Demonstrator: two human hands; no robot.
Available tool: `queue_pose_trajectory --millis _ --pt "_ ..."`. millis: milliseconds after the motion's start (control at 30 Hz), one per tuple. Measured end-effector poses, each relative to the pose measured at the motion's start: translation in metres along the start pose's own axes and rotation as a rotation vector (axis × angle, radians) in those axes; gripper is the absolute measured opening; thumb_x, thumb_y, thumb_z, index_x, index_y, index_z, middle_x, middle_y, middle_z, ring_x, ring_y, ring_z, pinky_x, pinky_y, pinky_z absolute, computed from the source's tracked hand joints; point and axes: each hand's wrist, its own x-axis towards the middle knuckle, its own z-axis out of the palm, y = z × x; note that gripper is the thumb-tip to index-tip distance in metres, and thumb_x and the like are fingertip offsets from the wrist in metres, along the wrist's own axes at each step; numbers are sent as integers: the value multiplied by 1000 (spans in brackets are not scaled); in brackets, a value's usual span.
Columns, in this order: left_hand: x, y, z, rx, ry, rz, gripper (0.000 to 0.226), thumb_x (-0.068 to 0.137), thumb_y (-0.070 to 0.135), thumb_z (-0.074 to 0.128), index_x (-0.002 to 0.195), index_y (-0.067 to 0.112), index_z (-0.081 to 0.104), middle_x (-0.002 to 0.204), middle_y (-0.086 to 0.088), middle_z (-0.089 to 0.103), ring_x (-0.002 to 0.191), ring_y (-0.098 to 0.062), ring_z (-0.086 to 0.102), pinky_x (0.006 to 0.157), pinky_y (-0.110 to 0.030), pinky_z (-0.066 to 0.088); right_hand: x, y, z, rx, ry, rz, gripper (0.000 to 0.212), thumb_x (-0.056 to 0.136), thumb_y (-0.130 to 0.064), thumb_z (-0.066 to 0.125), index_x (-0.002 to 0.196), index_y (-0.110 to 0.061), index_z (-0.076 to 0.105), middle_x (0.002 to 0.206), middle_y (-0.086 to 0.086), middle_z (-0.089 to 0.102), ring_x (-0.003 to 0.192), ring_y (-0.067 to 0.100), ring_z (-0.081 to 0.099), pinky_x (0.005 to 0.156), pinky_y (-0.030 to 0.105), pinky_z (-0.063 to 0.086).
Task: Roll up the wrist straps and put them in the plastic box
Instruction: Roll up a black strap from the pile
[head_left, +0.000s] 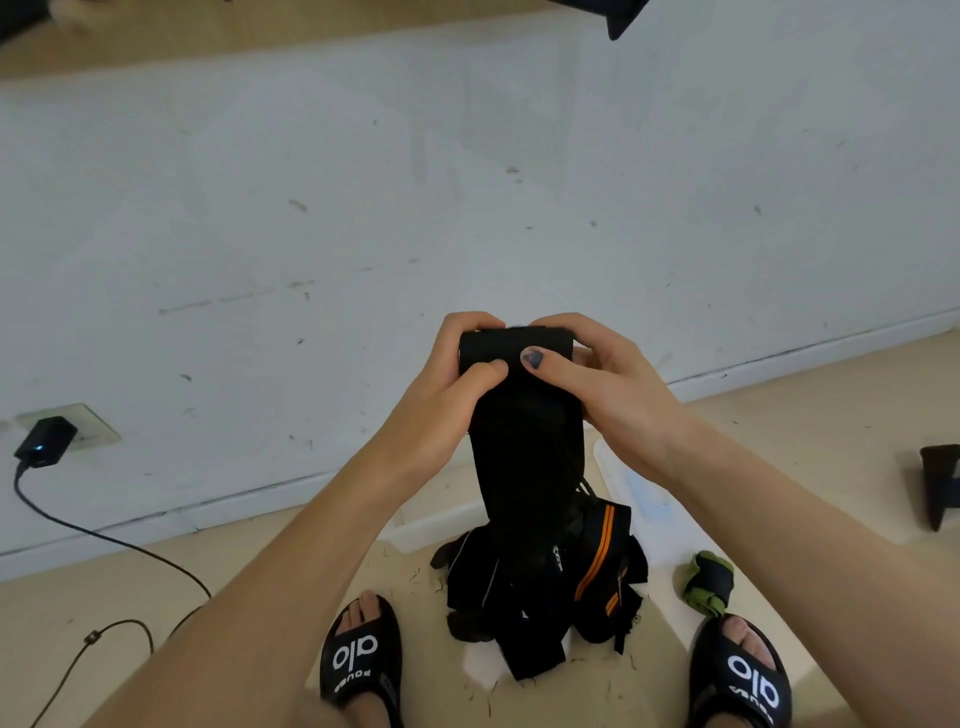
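Two hands, left (441, 384) and right (608, 379), are seen on one black strap (524, 441). One strap pile (545, 587), one green roll (707, 583), one plastic box (431, 525), two slippers (363, 660) and one charger (44, 439) are counted.

Soft even daylight, faint shadows, sharp centre, wide-angle bending at edges, blurred top corners

1. Wall (467, 182): white, scuffed, dark marks throughout.
2. Baseboard (156, 525): white, ran along the wall's foot.
3. Floor (130, 587): beige, littered with small dark debris.
4. Socket (88, 426): on the wall at left; black charger (45, 439) plugged in, blue light lit.
5. Cable (104, 540): trailed from the charger across the floor.
6. Lighting: even, soft.
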Motion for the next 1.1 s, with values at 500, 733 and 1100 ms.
queue_pose_trajectory --millis 500,733,1100 --pt "6 -7 3 -73 -31 -17 26 103 12 47 111 37 50 112 1 61 95 -2 66 85 -25 55 1 1 4 1 47 47 16 101 -23 64 115 -18 69 102 11 72 94 21 72 76 29 57" --pt "8 -8 5 -123 30 -89 16 109 23 37 116 30 50 113 1 61 104 -12 65 92 -32 56 0 -2 3 39 23 89 20 99 -21 67 119 -20 67 104 10 74 91 21 74 68 28 58" --pt "8 -8 3 -105 30 -94 20 104 20 45 118 33 52 112 1 63 102 -12 67 96 -39 57 -4 1 2 61 -58 93 26 101 -24 65 125 -15 63 113 20 73 99 28 74 74 29 58"
